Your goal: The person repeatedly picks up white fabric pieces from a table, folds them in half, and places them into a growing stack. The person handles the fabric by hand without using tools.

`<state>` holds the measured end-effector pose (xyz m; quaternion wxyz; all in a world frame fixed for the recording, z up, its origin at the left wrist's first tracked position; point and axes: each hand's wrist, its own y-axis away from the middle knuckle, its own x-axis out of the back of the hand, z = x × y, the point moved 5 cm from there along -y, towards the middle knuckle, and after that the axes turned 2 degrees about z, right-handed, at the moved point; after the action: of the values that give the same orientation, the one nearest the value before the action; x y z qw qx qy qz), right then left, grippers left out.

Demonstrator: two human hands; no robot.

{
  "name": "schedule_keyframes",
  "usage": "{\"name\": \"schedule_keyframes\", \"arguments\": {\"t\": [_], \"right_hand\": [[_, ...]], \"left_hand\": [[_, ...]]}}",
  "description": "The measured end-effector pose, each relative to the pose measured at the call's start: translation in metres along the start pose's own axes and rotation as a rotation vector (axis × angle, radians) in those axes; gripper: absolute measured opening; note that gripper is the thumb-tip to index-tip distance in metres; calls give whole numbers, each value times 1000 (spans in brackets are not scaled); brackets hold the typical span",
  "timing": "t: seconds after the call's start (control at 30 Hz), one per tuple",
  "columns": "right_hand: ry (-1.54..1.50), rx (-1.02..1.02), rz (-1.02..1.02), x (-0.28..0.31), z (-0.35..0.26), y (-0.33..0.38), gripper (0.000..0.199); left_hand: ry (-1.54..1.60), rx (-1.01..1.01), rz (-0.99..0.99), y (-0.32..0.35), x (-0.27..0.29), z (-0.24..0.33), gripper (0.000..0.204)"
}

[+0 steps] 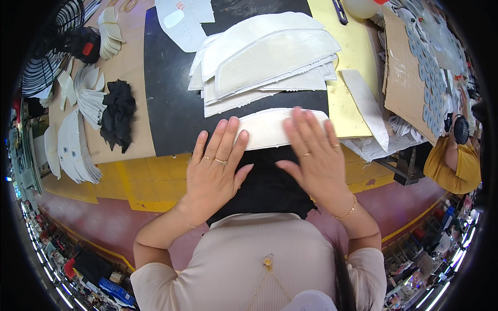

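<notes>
A curved off-white fabric piece (267, 127) lies along the near edge of the black mat. My left hand (215, 163) rests flat over its left end, fingers stretched out and holding nothing. Over the right end is my right hand (316, 155), also with fingers extended; its fingertips are slightly blurred. Just beyond the piece, a loose stack of similar white curved pieces (270, 62) overlaps unevenly on the black mat (174, 103).
White pattern sheets (189, 26) lie at the far side. Left are a black cloth bundle (118, 114), stacked white pieces (78, 147) and a fan (52, 52). Right are a long white strip (365, 106), a cardboard sheet (404, 78) and another person's yellow sleeve (454, 166).
</notes>
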<state>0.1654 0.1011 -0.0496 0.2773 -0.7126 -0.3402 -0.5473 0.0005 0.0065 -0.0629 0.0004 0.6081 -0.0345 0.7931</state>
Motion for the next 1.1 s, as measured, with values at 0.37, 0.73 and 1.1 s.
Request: {"name": "schedule_keyframes", "arguments": {"t": [0.37, 0.73, 1.1], "right_hand": [[-350, -157, 63, 2, 16, 12, 83], [-201, 110, 163, 8, -48, -21, 53], [-401, 72, 164, 5, -42, -25, 58]], "left_hand": [[180, -42, -2, 8, 25, -24, 72], [378, 343, 244, 2, 41, -36, 38], [1672, 647, 160, -8, 30, -35, 37]]}}
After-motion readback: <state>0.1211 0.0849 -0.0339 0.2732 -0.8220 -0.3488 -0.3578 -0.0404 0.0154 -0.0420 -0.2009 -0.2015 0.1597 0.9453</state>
